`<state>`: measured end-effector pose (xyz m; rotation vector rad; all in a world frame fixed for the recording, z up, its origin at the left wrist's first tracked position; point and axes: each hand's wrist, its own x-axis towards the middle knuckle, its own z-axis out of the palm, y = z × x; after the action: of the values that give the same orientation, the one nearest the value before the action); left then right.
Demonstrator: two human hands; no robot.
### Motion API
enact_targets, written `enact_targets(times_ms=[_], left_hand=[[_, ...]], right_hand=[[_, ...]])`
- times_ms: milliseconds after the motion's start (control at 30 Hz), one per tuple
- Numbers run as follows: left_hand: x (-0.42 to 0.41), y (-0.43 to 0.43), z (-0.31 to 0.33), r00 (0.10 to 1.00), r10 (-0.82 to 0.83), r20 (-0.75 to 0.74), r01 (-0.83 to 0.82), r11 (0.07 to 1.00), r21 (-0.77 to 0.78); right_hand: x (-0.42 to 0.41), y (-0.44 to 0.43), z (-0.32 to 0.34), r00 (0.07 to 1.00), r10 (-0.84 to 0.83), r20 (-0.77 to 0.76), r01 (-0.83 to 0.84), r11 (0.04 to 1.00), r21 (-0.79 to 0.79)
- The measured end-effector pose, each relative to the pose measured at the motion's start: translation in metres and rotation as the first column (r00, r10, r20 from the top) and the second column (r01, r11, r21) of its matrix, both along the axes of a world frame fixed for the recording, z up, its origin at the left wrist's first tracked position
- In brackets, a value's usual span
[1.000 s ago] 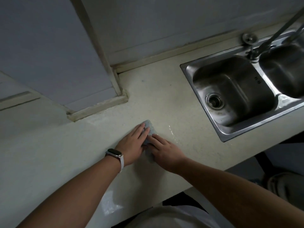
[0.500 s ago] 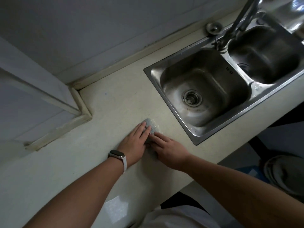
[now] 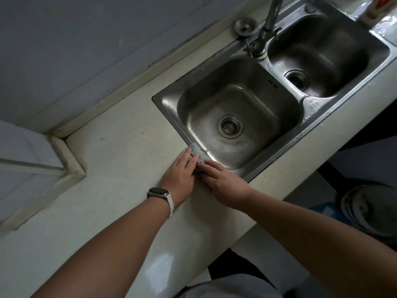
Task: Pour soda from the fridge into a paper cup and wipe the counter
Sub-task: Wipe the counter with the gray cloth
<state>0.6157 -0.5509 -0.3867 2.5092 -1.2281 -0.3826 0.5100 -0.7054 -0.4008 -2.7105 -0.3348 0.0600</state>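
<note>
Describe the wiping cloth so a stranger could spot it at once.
Find the double-basin steel sink set in the pale counter. At its left rim, the left hand and right hand press a small grey-blue cloth. It is the only fabric there, peeking out beyond their fingertips.

The small grey-blue wiping cloth [image 3: 197, 154] lies bunched flat on the pale beige speckled stone counter [image 3: 120, 160], right at the near left corner of the steel sink's rim [image 3: 169, 117] — its far edge touches or slightly overlaps that rim. Only its upper part shows; the rest is covered by the straight fingers of the left hand [image 3: 180, 177] and the right hand [image 3: 223, 183], which press on it side by side. The counter is a long matte slab running from the lower left to the upper right, with a raised lip along the wall — a glossy patch of reflected light sits near its front edge.
</note>
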Motion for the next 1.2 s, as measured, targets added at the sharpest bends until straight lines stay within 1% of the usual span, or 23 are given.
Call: enact_targets(times_ms=[100,267,333,400,467,533,600,767,833,933,1000,1200], left_hand=[[0.003,-0.014,0.002,1.000,0.017,-0.023,-0.017,0.999,-0.029],[0.012,-0.045,0.013,1.000,-0.004,-0.010,0.003,1.000,-0.031],[0.013,-0.049,0.019,1.000,0.010,-0.007,-0.011,0.999,-0.053],[0.012,-0.045,0.025,1.000,0.026,-0.002,-0.026,0.997,-0.076],[0.012,-0.033,0.030,0.999,0.033,0.001,-0.033,0.995,-0.089],[0.012,-0.014,0.036,0.999,0.045,0.001,-0.045,0.995,-0.087],[0.012,0.012,0.040,0.998,0.064,-0.007,-0.064,0.995,-0.076],[0.007,0.087,0.049,0.991,0.129,-0.034,-0.130,0.991,-0.029],[0.001,0.118,0.052,0.985,0.167,-0.046,-0.167,0.986,-0.005],[-0.011,0.164,0.051,0.970,0.232,-0.066,-0.232,0.973,0.008],[-0.021,0.195,0.049,0.959,0.272,-0.079,-0.271,0.962,0.030],[-0.051,0.279,0.036,0.923,0.364,-0.126,-0.358,0.931,0.070]], right_hand=[[0.000,-0.008,0.003,0.998,-0.058,0.008,0.058,0.998,0.008],[0.004,-0.025,0.009,0.988,-0.153,-0.022,0.153,0.988,-0.002],[0.006,-0.029,0.015,0.990,-0.137,0.021,0.137,0.991,-0.001],[0.007,-0.028,0.024,0.994,-0.078,0.076,0.081,0.996,-0.031],[0.007,-0.022,0.031,0.993,-0.067,0.096,0.069,0.998,-0.016],[0.008,-0.008,0.036,0.992,-0.086,0.092,0.083,0.996,0.030],[0.010,0.012,0.042,0.996,-0.054,0.068,0.050,0.997,0.052],[0.011,0.074,0.055,0.992,0.022,0.122,-0.032,0.996,0.087],[0.009,0.102,0.054,0.989,0.054,0.135,-0.065,0.995,0.079],[0.007,0.147,0.044,0.993,0.086,0.082,-0.094,0.991,0.099],[0.004,0.178,0.039,0.990,0.124,0.073,-0.130,0.988,0.086],[-0.016,0.257,0.028,0.968,0.211,0.138,-0.225,0.969,0.098]])
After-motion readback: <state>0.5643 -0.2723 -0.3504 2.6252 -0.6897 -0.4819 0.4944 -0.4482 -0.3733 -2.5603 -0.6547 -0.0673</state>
